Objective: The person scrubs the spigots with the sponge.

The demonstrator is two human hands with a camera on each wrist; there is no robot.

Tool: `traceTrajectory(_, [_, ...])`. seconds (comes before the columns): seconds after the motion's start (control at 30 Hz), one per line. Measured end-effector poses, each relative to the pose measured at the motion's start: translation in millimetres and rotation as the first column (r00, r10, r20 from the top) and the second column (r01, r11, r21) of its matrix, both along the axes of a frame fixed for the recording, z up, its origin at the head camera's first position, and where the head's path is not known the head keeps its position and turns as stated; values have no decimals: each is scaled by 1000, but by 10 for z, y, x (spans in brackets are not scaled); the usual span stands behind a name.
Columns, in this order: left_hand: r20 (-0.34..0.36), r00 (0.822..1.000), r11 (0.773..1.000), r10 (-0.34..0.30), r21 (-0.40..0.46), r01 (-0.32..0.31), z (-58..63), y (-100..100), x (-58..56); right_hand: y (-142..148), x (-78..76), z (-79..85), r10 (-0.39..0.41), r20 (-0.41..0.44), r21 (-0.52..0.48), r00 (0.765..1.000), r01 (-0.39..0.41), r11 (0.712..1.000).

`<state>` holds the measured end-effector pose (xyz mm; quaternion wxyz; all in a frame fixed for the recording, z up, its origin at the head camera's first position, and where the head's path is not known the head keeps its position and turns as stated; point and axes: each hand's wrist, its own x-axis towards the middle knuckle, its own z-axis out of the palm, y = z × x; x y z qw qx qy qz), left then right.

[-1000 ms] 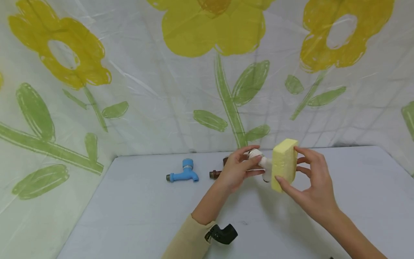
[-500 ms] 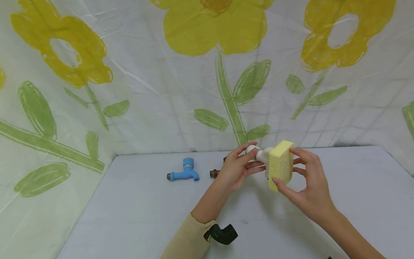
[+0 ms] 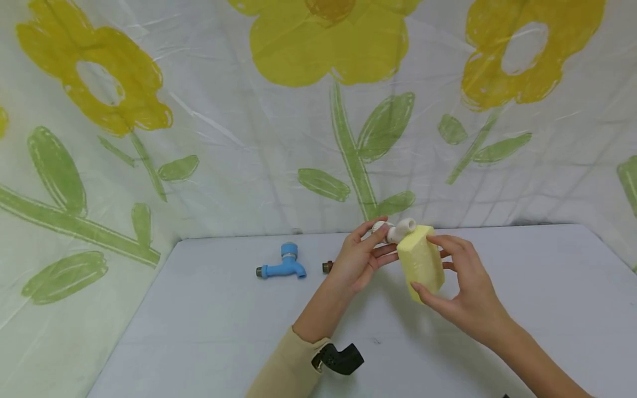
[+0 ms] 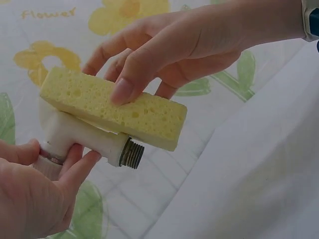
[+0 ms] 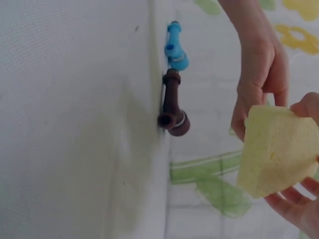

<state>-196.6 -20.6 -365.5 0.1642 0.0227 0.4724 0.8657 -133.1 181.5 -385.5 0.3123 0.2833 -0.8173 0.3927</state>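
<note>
In the head view my left hand (image 3: 357, 260) pinches the ribbed knob of a white faucet (image 3: 398, 230), held up off the table. My right hand (image 3: 470, 287) grips a yellow sponge (image 3: 420, 260) by its edges, thumb on the near side and fingers on the far one. The left wrist view has the sponge (image 4: 117, 109) lying along the faucet body (image 4: 82, 135), whose threaded end sticks out bare. Seen from the right wrist, the sponge (image 5: 279, 149) hides the faucet.
A blue faucet (image 3: 283, 262) lies on the white table (image 3: 209, 320) left of my hands. Beside it is a brown faucet (image 5: 174, 104), mostly covered by my left hand in the head view. A flower-printed sheet (image 3: 239, 166) hangs behind the table.
The sponge has shifted left and slightly down and turned against the faucet. The faucet has tilted, so its white spout now shows above the sponge. Both hands keep their holds.
</note>
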Motion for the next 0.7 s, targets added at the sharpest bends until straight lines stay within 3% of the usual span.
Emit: traceTrajectory(0.7, [-16, 1000, 1000, -15, -18, 15, 31, 0, 37, 30, -37, 21, -46, -26, 25, 999, 46, 999])
